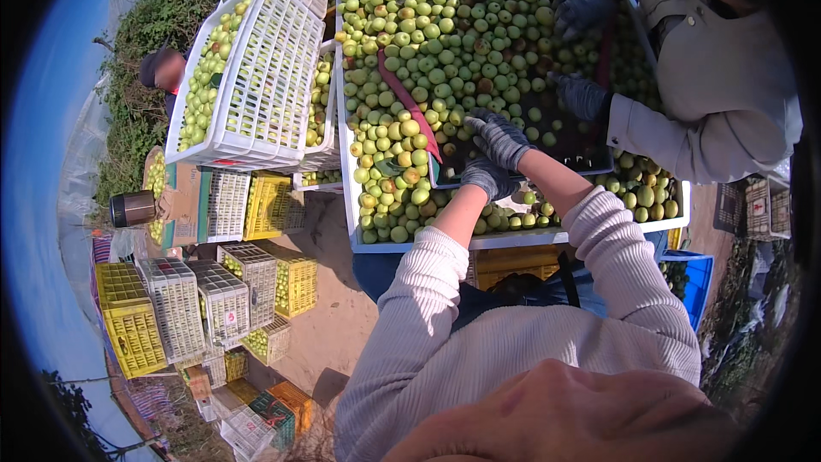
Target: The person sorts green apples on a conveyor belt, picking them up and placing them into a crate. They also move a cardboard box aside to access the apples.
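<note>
Small round green fruits (436, 60), some blushed brown, heap across a wide table with a pale rim (513, 239). Among them lies a dark sorting tray with a red strip (409, 104) along its left side. My right hand (501, 139), in a grey striped glove, reaches over the tray with its fingers stretched left against the fruits. Just below it my left hand (489, 178), gloved alike, is at the tray's near edge; its fingers are mostly hidden, so I cannot see whether it holds a fruit.
Across at the right, a co-worker's gloved hands (583, 97) are over the same heap. White crates of fruit (272, 77) are stacked left of the table. Yellow crates (128, 321) and others stand on the ground. A blue crate (694, 287) is at the right. Another person (164, 71) is far left.
</note>
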{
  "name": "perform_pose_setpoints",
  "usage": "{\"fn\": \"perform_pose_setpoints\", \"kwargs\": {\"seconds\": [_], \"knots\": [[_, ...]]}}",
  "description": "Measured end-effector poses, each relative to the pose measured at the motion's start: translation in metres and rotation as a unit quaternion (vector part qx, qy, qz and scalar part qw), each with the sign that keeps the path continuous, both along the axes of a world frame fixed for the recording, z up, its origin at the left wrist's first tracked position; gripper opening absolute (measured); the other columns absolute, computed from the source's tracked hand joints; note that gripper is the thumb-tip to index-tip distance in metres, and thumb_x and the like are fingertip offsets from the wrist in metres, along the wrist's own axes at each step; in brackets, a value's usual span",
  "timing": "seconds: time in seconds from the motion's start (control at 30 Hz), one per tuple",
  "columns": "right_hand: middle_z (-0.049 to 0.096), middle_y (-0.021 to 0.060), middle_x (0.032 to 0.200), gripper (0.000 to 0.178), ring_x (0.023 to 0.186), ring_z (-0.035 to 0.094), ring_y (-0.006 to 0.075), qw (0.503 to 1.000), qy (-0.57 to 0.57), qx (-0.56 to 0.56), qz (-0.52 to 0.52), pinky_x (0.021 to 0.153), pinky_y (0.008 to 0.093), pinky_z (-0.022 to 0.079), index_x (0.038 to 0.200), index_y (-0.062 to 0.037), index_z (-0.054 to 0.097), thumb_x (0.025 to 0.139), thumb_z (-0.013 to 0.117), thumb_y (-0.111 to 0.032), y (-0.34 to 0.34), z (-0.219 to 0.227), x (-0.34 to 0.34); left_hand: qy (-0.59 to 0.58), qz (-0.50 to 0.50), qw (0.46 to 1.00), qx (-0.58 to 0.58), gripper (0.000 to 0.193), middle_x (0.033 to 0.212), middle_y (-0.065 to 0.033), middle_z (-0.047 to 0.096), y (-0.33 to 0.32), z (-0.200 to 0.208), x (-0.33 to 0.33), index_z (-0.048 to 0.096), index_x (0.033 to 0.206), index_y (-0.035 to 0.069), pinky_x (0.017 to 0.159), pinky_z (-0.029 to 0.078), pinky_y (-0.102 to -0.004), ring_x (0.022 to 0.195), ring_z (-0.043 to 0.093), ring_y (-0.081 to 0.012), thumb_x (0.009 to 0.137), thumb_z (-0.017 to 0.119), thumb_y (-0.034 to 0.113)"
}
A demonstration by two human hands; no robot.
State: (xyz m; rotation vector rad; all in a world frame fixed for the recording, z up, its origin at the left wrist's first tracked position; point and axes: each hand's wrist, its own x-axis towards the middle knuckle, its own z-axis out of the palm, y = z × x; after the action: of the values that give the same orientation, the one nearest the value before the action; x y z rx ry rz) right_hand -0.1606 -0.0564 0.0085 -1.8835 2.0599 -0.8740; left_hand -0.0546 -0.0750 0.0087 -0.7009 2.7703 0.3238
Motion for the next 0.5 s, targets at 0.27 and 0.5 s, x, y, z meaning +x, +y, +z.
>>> {"fn": "perform_pose_setpoints", "kwargs": {"seconds": [0.27, 0.5], "knots": [[0.062, 0.0239, 0.115, 0.038, 0.105, 0.063, 0.0407, 0.985, -0.022, 0.162, 0.052, 0.09, 0.0491, 0.052, 0.115, -0.0056, 0.062, 0.082, 0.071, -0.021, -0.03, -0.007, -0.009, -0.041, 0.03, 0.976, 0.214, 0.074, 0.134, -0.0188, 0.063, -0.012, 0.03, -0.006, 0.046, 0.148, 0.013, 0.106, 0.047, -0.0455, 0.123, 0.06, -0.0355, 0.085, 0.067, 0.045], [0.051, 0.0216, 0.139, 0.039, 0.119, 0.06, 0.037, 0.979, 0.127, 0.003, -0.16, 0.101, 0.0456, 0.05, 0.13, -0.0081, 0.057, 0.091, 0.055, -0.01, -0.089, 0.006, -0.04, -0.044, 0.03, 0.967, 0.251, 0.072, 0.132, -0.0198, 0.063, -0.013, 0.038, -0.004, 0.046, 0.146, 0.011, 0.105, 0.048, -0.0451, 0.122, 0.06, -0.0363, 0.083, 0.073, 0.033]]}}
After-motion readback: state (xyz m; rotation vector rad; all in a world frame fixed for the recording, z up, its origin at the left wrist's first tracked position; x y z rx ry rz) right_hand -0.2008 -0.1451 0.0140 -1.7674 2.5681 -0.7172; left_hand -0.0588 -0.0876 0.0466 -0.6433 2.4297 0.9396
